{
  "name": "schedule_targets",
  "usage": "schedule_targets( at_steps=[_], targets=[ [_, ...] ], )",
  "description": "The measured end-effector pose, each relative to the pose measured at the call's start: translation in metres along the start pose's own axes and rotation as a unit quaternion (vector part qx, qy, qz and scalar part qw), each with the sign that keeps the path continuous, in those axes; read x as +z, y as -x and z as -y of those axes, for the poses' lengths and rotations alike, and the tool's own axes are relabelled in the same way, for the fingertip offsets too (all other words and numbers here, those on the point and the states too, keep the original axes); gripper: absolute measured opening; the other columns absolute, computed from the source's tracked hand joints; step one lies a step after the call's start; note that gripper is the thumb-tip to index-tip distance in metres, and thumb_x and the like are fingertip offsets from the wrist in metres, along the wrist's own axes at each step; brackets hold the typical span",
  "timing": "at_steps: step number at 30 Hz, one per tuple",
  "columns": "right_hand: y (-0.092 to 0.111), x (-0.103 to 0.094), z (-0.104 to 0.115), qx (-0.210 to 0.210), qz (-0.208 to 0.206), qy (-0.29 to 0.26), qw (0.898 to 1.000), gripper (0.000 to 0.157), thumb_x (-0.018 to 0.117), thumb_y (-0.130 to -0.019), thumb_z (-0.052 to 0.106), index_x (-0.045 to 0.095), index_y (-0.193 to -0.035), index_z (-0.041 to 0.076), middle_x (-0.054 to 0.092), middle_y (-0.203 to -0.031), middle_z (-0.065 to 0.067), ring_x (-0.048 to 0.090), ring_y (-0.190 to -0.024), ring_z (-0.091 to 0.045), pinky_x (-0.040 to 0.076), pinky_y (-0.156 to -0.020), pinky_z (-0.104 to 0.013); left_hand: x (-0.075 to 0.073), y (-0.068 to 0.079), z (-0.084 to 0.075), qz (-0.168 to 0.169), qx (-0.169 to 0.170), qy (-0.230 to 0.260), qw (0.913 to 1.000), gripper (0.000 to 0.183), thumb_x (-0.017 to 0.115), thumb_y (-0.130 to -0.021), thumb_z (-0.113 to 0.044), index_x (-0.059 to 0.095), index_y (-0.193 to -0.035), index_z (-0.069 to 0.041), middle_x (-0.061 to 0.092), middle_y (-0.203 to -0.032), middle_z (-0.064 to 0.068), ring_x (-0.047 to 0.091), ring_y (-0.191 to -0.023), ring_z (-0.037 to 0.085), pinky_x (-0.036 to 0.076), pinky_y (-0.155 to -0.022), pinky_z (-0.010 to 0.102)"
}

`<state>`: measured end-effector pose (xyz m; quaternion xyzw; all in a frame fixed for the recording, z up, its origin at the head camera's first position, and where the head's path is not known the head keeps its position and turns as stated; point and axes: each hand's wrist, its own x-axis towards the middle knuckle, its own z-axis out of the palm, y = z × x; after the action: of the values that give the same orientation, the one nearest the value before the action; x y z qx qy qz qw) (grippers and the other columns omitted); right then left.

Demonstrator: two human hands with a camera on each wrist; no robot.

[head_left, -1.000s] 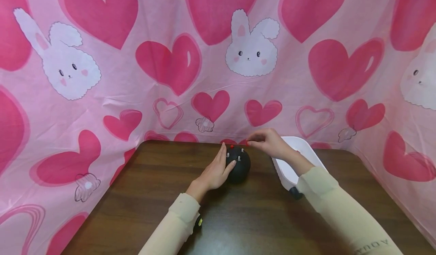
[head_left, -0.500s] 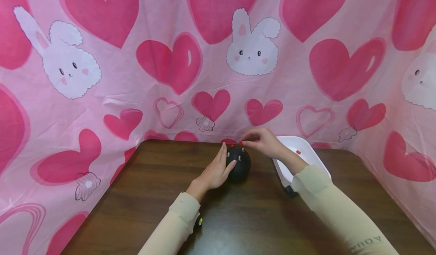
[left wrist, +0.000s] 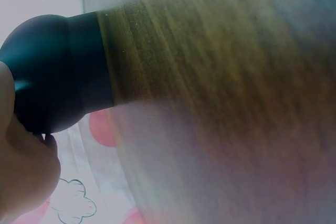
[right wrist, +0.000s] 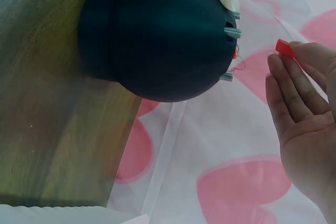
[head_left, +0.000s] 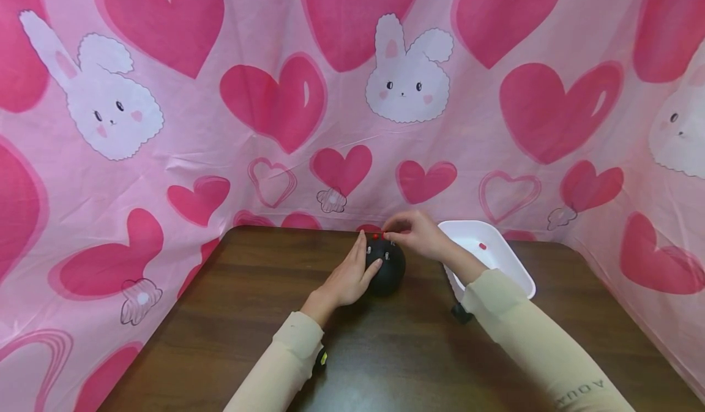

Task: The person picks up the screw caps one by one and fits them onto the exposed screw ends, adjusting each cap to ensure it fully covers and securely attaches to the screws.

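A black ball-shaped body [head_left: 388, 280] on a short cylindrical base stands on the table, with several small metal posts [right wrist: 233, 32] sticking out of its top. One small red piece [head_left: 376, 236] sits among the posts. My left hand [head_left: 346, 279] rests along the ball's left side, its fingers straight and the thumb laid across the front. Just above the top, my right hand [head_left: 421, 235] pinches a small red cap [right wrist: 284, 48] between thumb and forefinger. In the right wrist view its other fingers are stretched out, and the cap is apart from the posts.
A white tray [head_left: 530, 286] stands to the right, partly behind the right forearm. One red piece [head_left: 482, 246] lies in it. The brown wooden table [head_left: 253, 332] ends at a pink heart-and-rabbit cloth [head_left: 341, 112] behind. Dark devices show under both wrists.
My right hand has moved left from near the tray to over the ball's top, carrying the red cap. More of the tray has come into sight. The left hand and ball have stayed put.
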<state>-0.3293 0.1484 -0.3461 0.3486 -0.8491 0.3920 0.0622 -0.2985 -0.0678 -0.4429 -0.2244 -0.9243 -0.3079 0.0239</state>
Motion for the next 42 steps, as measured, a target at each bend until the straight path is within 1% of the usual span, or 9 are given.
schedule_targets(
  at_steps=[8,12,15,19,22,27,29,37,42],
  targets=[
    [-0.002,0.007,-0.001,0.012,0.016,-0.014,1.000,0.018,0.077,-0.091,0.010,0.078,-0.109,0.006,0.077,-0.102,-0.004,0.072,-0.096,-0.022,0.059,-0.092,-0.043,0.000,0.001,0.000,-0.001,0.006,0.003,1.0000,0.088,0.036,-0.106,-0.059,-0.002,-0.164,-0.005,0.000,-0.173,0.010,0.010,-0.158,0.024,0.021,-0.124,0.044],
    [-0.003,0.011,-0.002,0.007,0.022,-0.008,1.000,0.021,0.077,-0.091,0.012,0.077,-0.111,0.005,0.077,-0.103,-0.004,0.073,-0.097,-0.022,0.059,-0.091,-0.043,0.000,0.000,0.001,-0.002,0.006,0.001,1.0000,0.087,0.035,-0.106,-0.058,-0.001,-0.164,-0.004,-0.001,-0.173,0.009,0.010,-0.158,0.024,0.021,-0.124,0.044],
    [-0.004,0.014,-0.002,0.002,0.023,-0.005,1.000,0.022,0.078,-0.091,0.012,0.077,-0.111,0.004,0.077,-0.103,-0.004,0.073,-0.096,-0.022,0.060,-0.091,-0.042,0.001,0.000,0.001,-0.004,0.008,0.001,1.0000,0.086,0.035,-0.107,-0.057,-0.001,-0.164,-0.004,0.000,-0.173,0.011,0.010,-0.158,0.024,0.021,-0.125,0.044],
    [-0.005,0.017,-0.002,0.000,0.026,0.000,1.000,0.019,0.078,-0.091,0.012,0.078,-0.109,0.008,0.077,-0.104,-0.004,0.073,-0.096,-0.021,0.060,-0.091,-0.041,0.001,0.000,0.002,-0.001,0.006,0.002,1.0000,0.087,0.036,-0.107,-0.058,-0.002,-0.164,-0.005,-0.001,-0.173,0.012,0.009,-0.158,0.024,0.021,-0.124,0.044],
    [-0.006,0.019,-0.003,0.002,0.028,0.000,1.000,0.017,0.078,-0.091,0.012,0.078,-0.108,0.011,0.077,-0.103,-0.003,0.073,-0.095,-0.019,0.060,-0.091,-0.039,0.001,0.000,0.002,0.002,0.006,0.001,1.0000,0.087,0.035,-0.107,-0.058,-0.004,-0.164,-0.006,-0.003,-0.173,0.009,0.008,-0.158,0.023,0.021,-0.124,0.044],
    [-0.008,0.024,-0.005,-0.001,0.032,-0.006,0.999,0.017,0.078,-0.091,0.009,0.078,-0.108,0.005,0.077,-0.101,-0.004,0.072,-0.092,-0.018,0.060,-0.090,-0.038,0.002,-0.001,0.002,-0.002,0.014,0.004,0.9999,0.086,0.036,-0.107,-0.056,-0.004,-0.164,-0.007,-0.002,-0.173,0.009,0.009,-0.158,0.025,0.022,-0.124,0.046],
    [-0.008,0.025,-0.006,-0.001,0.035,-0.006,0.999,0.019,0.078,-0.091,0.009,0.077,-0.109,0.003,0.077,-0.101,-0.005,0.072,-0.091,-0.019,0.060,-0.089,-0.038,0.001,0.000,0.001,-0.001,0.012,0.005,0.9999,0.086,0.037,-0.107,-0.056,-0.004,-0.164,-0.007,-0.002,-0.173,0.009,0.009,-0.158,0.024,0.021,-0.124,0.044],
    [-0.009,0.030,-0.005,0.007,0.043,0.007,0.999,0.022,0.078,-0.091,0.010,0.077,-0.112,0.005,0.076,-0.103,-0.004,0.070,-0.091,-0.017,0.061,-0.083,-0.033,0.002,0.000,0.001,-0.002,0.011,-0.006,0.9999,0.085,0.037,-0.108,-0.055,-0.005,-0.164,-0.007,-0.002,-0.173,0.010,0.008,-0.158,0.022,0.020,-0.125,0.041],
    [-0.009,0.032,-0.002,0.007,0.040,0.026,0.999,0.021,0.079,-0.090,0.009,0.078,-0.110,0.006,0.076,-0.102,-0.003,0.070,-0.091,-0.017,0.060,-0.086,-0.035,0.002,0.001,0.000,-0.004,0.010,-0.007,0.9999,0.085,0.038,-0.108,-0.054,-0.003,-0.164,-0.005,-0.003,-0.173,0.008,0.009,-0.158,0.022,0.021,-0.125,0.041]
  ],
)
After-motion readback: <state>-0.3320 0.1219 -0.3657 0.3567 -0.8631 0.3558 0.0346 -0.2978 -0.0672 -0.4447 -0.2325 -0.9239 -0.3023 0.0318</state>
